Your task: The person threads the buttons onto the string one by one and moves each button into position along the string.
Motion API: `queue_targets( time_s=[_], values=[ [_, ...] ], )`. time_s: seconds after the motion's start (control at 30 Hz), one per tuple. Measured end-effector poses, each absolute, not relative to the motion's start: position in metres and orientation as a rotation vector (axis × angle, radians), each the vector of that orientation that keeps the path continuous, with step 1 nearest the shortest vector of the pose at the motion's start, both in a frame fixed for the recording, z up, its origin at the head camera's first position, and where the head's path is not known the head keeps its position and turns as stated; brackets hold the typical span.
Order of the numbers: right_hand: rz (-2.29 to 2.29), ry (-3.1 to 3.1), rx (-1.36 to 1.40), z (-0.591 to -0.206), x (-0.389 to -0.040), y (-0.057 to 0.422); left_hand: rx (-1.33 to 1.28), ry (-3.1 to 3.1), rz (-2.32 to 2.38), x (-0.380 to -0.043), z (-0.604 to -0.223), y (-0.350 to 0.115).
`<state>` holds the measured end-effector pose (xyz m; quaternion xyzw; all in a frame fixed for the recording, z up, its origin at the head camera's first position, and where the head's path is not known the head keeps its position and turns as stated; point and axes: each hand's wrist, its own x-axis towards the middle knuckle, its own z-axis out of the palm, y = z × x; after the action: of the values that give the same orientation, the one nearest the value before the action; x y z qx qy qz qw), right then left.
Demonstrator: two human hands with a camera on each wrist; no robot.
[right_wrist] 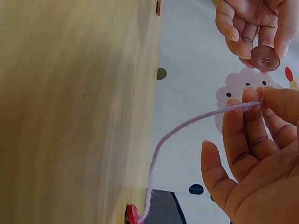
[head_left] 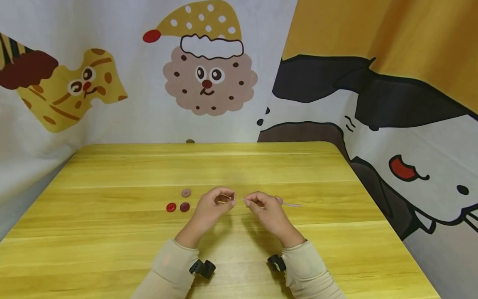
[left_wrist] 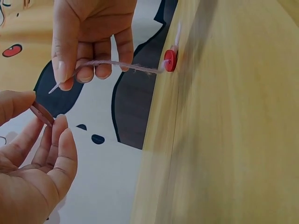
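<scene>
Between thumb and fingertips, my left hand (head_left: 213, 207) pinches a round brown button (right_wrist: 265, 60) by its edge, its small holes visible in the right wrist view. My right hand (head_left: 270, 214) faces it a short gap away and pinches a lilac yarn (right_wrist: 187, 122) close to its tip. A short end of the yarn pokes past the right fingertips in the left wrist view. From there the yarn runs down to a red button (left_wrist: 171, 60) threaded on it at the tabletop. A paler pink piece shows right behind that red button, and the yarn's tail lies beyond.
Left of my hands, three loose buttons lie on the wooden table (head_left: 112, 257): a pinkish one (head_left: 186, 192), a red one (head_left: 171, 207) and a dark red one (head_left: 184, 207). A cartoon-printed curtain (head_left: 134, 120) hangs behind the table and along its right side.
</scene>
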<state>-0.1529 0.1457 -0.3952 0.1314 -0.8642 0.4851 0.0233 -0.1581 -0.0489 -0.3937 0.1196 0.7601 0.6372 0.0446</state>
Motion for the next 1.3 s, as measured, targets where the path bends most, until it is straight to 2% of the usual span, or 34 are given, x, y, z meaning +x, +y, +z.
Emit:
queue_targets(
  time_s=[1.3],
  values=[
    [1.565, -2.705, 0.432, -0.3926, -0.1510, 0.1380, 0.473, 2.358, 1.900, -0.1558, -0.3995, -0.0404]
  ],
)
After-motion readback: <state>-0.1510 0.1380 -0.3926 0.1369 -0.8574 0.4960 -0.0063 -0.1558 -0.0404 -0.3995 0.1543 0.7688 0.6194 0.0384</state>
